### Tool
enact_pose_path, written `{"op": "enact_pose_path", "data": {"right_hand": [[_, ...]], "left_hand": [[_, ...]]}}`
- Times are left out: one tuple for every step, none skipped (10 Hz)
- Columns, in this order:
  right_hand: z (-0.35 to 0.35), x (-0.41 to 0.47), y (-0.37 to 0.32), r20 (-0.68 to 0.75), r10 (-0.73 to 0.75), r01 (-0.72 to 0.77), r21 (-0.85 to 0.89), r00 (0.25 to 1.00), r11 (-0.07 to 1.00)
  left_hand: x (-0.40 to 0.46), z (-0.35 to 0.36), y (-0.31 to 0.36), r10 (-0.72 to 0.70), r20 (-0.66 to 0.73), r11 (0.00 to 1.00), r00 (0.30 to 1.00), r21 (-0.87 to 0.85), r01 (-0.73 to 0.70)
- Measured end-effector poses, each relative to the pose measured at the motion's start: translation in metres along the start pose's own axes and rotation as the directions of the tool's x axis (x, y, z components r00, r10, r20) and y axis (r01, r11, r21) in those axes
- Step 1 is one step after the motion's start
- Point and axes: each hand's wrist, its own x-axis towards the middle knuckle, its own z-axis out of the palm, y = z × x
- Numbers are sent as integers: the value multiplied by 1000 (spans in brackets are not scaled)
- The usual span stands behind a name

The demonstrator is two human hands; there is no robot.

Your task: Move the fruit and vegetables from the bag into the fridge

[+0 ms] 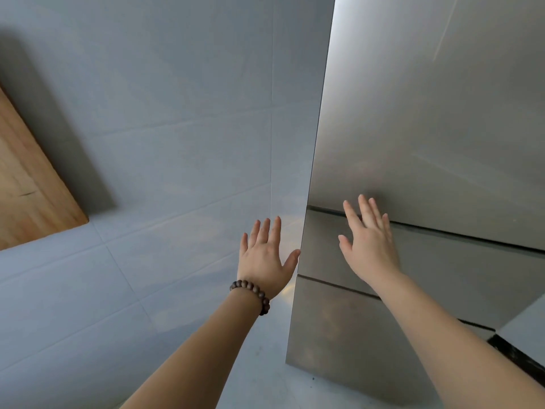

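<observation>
- The right hand (368,246) has its fingers straight and spread, holding nothing; the fingertips (362,202) lie over the dark seam (460,233) between the upper and lower doors of the steel fridge (427,128), though whether they touch the metal cannot be told
- The left hand (265,255) is also open and empty, fingers up, its thumb just beside the fridge's left edge; a brown bead bracelet (253,295) circles that wrist
- All fridge doors look closed, and neither the bag nor any produce is in view
- Judged from this, the step is the doors: either opening them to begin or just closing them; opening would need fingertips hooked into the seam or edge
- Behind stands a pale grey tiled wall (162,143), a wooden board (29,187) at left, a tiled floor (88,335) below
</observation>
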Motion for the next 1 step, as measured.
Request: {"op": "enact_pose_path", "data": {"right_hand": [[14, -34, -5, 44, 75, -77, 40, 996, 996]], "left_hand": [[-16, 10, -7, 20, 81, 1000, 996, -7, -19]]}}
